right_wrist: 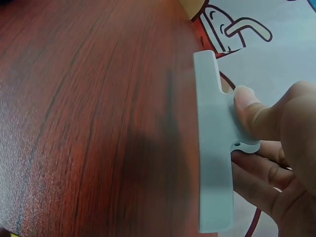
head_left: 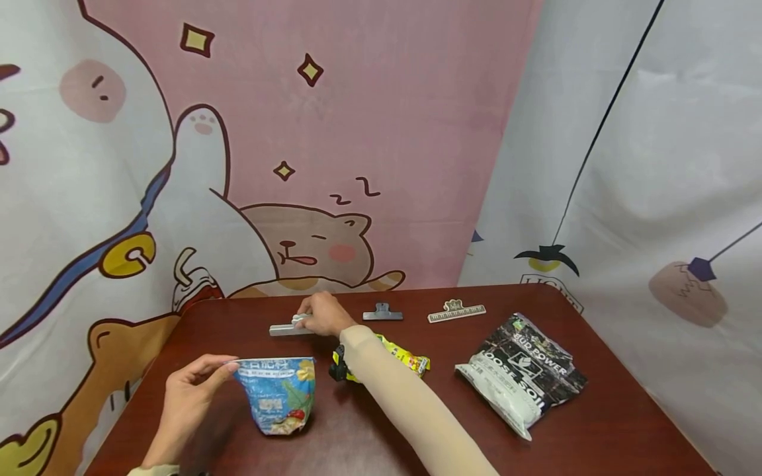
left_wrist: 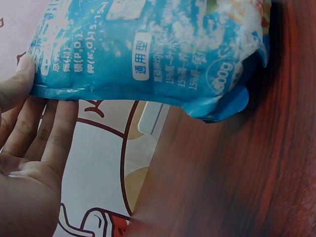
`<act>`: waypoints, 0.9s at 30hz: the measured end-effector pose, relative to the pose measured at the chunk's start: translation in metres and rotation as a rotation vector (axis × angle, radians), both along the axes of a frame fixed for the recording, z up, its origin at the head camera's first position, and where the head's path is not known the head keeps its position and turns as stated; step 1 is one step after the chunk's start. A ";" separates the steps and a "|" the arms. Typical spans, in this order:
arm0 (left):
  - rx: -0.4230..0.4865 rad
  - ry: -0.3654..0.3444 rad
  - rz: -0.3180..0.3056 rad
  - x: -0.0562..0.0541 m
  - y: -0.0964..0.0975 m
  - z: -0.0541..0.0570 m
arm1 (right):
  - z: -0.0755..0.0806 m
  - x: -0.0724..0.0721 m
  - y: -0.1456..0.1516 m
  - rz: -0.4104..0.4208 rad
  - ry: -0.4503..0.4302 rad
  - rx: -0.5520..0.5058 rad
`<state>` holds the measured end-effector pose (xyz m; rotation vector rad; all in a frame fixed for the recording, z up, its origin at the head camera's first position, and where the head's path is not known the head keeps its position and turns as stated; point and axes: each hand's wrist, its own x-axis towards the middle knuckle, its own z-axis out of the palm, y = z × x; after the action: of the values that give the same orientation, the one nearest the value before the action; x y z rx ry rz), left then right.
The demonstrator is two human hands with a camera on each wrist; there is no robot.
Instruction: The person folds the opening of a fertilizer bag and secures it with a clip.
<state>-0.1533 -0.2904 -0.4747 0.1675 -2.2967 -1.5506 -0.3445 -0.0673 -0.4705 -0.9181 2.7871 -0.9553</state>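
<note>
Sleeve (head_left: 407, 403) part-hides yellow pkt (head_left: 412, 360), w/ soil bag (head_left: 522, 373) R of blue bag (head_left: 276, 396).

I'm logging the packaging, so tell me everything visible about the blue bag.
The blue bag is a glossy, crinkled pouch, apparently plastic film, with white Chinese lettering, a yellow flower and a red patch printed on it. It looks fuller below, flattened along its wide top edge. Roughly upright, it seems to stand on the reddish table, left of centre in the head view. The left grip pinches its upper left corner.
</note>
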 end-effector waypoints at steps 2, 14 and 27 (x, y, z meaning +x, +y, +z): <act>0.003 0.000 -0.003 0.000 0.001 -0.001 | 0.001 0.002 0.001 0.001 0.013 -0.009; 0.055 -0.009 -0.005 0.000 0.002 0.001 | 0.013 0.014 0.010 -0.028 0.060 -0.072; 0.046 0.001 0.004 -0.002 0.001 0.001 | 0.034 0.030 0.024 -0.099 0.034 -0.142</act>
<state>-0.1557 -0.2890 -0.4739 0.1821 -2.2597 -1.6018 -0.3142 -0.0431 -0.4365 -0.8259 2.8477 -1.1765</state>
